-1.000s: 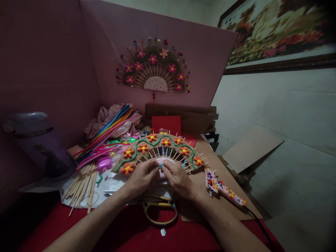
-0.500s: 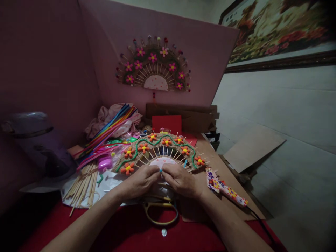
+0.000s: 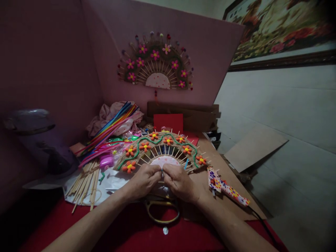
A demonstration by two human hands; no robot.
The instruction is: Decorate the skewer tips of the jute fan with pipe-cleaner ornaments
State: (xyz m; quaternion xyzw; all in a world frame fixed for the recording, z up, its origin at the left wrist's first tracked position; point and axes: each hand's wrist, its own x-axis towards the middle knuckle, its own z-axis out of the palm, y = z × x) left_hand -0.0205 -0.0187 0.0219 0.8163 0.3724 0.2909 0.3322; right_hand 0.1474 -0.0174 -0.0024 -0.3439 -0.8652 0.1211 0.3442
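My left hand (image 3: 146,177) and my right hand (image 3: 179,180) meet with fingertips pinched together. Between them shows a tiny blue bit (image 3: 162,170), which looks like pipe cleaner; the fingers cover most of it. Just behind lies a half-round fan (image 3: 157,141) of sticks wound with twine, bearing orange flowers and a wavy green pipe cleaner. My fingers overlap the fan's pale dotted centre (image 3: 165,161). A blue strip (image 3: 186,163) stands out beside my right hand, against the fan's sticks. Below both hands, the scissors (image 3: 162,221) show mainly their handle loop.
Left are wooden sticks (image 3: 83,185), a bundle of coloured pipe cleaners (image 3: 111,127) and a large flask-like container (image 3: 44,143). A flower-patterned glue gun (image 3: 227,189) with a cord rests on cardboard (image 3: 207,206) at right. Another fan (image 3: 154,63) hangs on the pink board behind.
The view has shifted slightly. My hands stay together at the fan's centre, fingers still pinched, and less of the blue bit shows between them.
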